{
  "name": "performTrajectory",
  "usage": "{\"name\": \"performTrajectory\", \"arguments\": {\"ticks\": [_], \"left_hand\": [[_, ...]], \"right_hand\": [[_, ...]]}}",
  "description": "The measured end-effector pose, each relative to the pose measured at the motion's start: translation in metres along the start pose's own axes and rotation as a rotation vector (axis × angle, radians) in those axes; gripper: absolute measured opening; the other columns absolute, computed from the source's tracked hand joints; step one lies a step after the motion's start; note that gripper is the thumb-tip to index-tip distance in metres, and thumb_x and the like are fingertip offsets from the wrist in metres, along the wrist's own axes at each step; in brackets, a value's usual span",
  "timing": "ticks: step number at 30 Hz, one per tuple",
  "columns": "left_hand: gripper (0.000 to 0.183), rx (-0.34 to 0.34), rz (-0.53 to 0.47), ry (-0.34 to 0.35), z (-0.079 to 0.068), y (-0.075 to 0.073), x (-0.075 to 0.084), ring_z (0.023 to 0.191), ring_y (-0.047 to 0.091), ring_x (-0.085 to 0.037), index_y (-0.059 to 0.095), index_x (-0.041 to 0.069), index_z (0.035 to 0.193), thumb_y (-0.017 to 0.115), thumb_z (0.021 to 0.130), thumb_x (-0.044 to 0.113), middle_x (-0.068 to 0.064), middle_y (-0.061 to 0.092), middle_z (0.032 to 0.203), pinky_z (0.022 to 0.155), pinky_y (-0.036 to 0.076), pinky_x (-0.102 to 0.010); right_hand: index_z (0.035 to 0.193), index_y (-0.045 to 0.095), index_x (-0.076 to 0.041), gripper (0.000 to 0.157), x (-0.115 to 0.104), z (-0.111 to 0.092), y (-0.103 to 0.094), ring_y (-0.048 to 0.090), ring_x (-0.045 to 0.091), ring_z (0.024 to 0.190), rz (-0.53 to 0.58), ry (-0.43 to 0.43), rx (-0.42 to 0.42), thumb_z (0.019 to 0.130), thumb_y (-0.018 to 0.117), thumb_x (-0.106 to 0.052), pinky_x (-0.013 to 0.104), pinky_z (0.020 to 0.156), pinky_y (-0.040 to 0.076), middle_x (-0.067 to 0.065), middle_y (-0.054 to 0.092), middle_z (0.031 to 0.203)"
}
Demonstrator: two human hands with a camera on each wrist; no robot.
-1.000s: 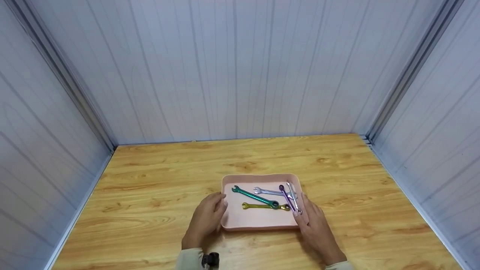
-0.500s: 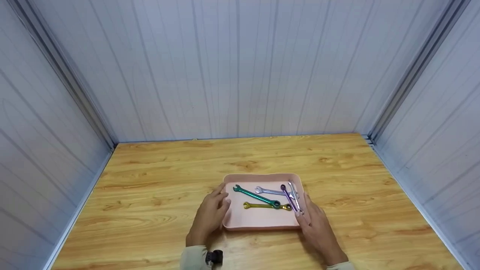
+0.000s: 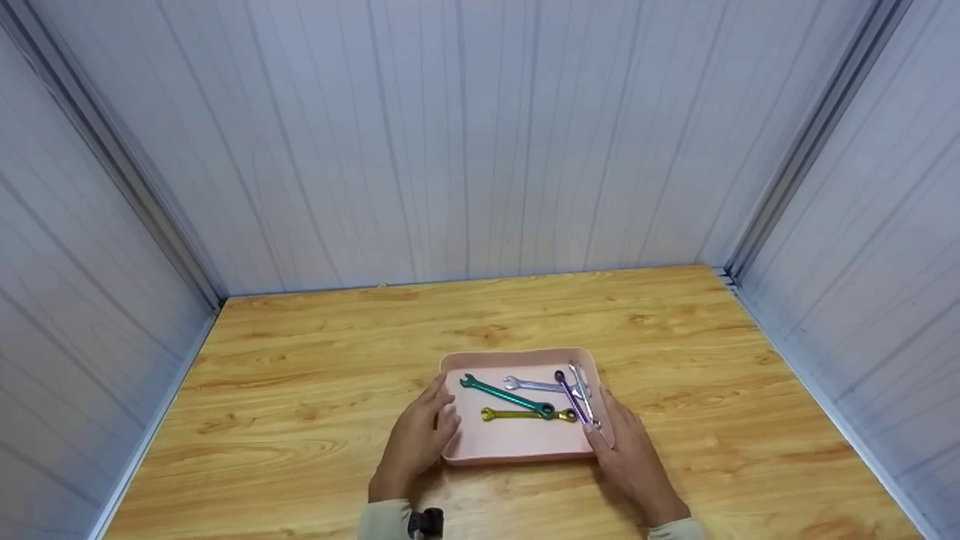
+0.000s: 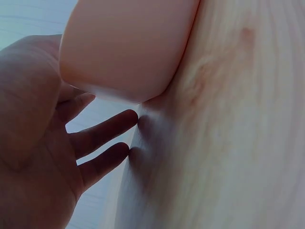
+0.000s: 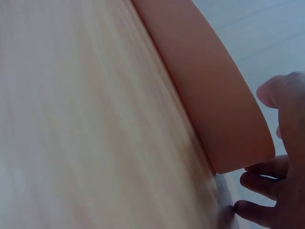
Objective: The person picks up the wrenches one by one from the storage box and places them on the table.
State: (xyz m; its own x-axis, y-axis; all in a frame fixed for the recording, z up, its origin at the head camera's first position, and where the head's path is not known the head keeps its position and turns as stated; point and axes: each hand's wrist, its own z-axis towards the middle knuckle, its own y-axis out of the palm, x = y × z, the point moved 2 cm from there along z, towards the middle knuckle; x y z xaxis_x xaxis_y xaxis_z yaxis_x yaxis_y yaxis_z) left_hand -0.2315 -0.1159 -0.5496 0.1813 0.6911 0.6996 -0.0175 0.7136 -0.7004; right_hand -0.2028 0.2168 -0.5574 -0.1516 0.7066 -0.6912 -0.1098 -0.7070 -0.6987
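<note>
A pink rectangular tray (image 3: 517, 447) lies on the table with several combination wrenches in it. A green wrench (image 3: 504, 394) crosses a gold wrench (image 3: 517, 414). To the right, a purple wrench (image 3: 571, 397) and a slim silver wrench (image 3: 585, 397) lie close together over the end of another silver wrench (image 3: 529, 385). My left hand (image 3: 412, 439) is at the tray's left side, thumb near the rim, spread fingers reaching down to the table in the left wrist view. My right hand (image 3: 634, 457) is at the right side, thumb over the rim and fingers outside the wall.
The wood-grain table (image 3: 315, 360) extends around the tray. A pale panel wall (image 3: 465, 150) stands behind it, with side panels at left and right. A black strap device (image 3: 426, 522) sits at the left wrist.
The left hand's fingers have stretched forward along the tray's left side. The right hand, tray and wrenches keep their places; the head view shifts slightly.
</note>
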Motion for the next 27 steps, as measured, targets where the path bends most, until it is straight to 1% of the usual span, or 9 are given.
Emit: {"name": "performTrajectory", "arguments": {"ticks": [5,11,15,19,24,27], "left_hand": [[0.04,-0.006,0.029,0.014,-0.001,-0.001,-0.002,0.141,0.041,-0.028,0.067,0.007,0.13,0.07,0.094,0.026,0.001,0.033,0.162,0.113,0.035,-0.049],[0.036,0.013,0.012,0.034,-0.002,0.0,-0.003,0.14,0.043,-0.028,0.068,0.008,0.129,0.067,0.096,0.024,-0.002,0.036,0.16,0.112,0.036,-0.05],[0.035,0.015,-0.003,0.043,-0.002,0.001,-0.003,0.14,0.042,-0.028,0.068,0.008,0.129,0.065,0.097,0.023,-0.002,0.037,0.159,0.112,0.036,-0.05],[0.033,-0.003,-0.035,0.024,-0.001,0.001,-0.005,0.142,0.039,-0.027,0.068,0.009,0.129,0.063,0.099,0.023,-0.001,0.036,0.16,0.113,0.034,-0.05],[0.032,-0.035,-0.076,-0.022,0.0,0.0,-0.007,0.145,0.034,-0.027,0.067,0.011,0.129,0.062,0.1,0.023,0.002,0.033,0.161,0.115,0.03,-0.051],[0.031,-0.036,-0.079,-0.024,0.0,0.0,-0.008,0.145,0.034,-0.027,0.068,0.011,0.129,0.062,0.1,0.022,0.003,0.033,0.161,0.116,0.03,-0.051]], "right_hand": [[0.157,0.033,-0.008,0.067,-0.001,0.004,0.0,0.037,0.042,0.14,0.025,0.034,-0.015,0.099,0.062,-0.026,0.061,0.113,0.028,0.024,0.041,0.152],[0.155,0.036,-0.006,0.065,-0.001,0.009,0.0,0.04,0.039,0.138,0.048,0.047,0.01,0.098,0.062,-0.024,0.059,0.112,0.031,0.021,0.045,0.148],[0.153,0.038,-0.005,0.065,-0.002,0.012,0.001,0.041,0.04,0.137,0.06,0.051,0.026,0.096,0.064,-0.022,0.059,0.113,0.031,0.022,0.045,0.148],[0.153,0.039,-0.004,0.066,-0.003,0.014,0.002,0.041,0.041,0.137,0.074,0.065,0.031,0.095,0.066,-0.02,0.06,0.112,0.031,0.023,0.045,0.148],[0.152,0.04,-0.005,0.064,-0.003,0.017,0.005,0.041,0.039,0.137,0.08,0.075,0.023,0.095,0.066,-0.019,0.058,0.113,0.031,0.022,0.044,0.148],[0.152,0.04,-0.005,0.063,-0.002,0.019,0.005,0.041,0.038,0.137,0.087,0.08,0.019,0.095,0.066,-0.019,0.057,0.113,0.031,0.022,0.044,0.148]]}}
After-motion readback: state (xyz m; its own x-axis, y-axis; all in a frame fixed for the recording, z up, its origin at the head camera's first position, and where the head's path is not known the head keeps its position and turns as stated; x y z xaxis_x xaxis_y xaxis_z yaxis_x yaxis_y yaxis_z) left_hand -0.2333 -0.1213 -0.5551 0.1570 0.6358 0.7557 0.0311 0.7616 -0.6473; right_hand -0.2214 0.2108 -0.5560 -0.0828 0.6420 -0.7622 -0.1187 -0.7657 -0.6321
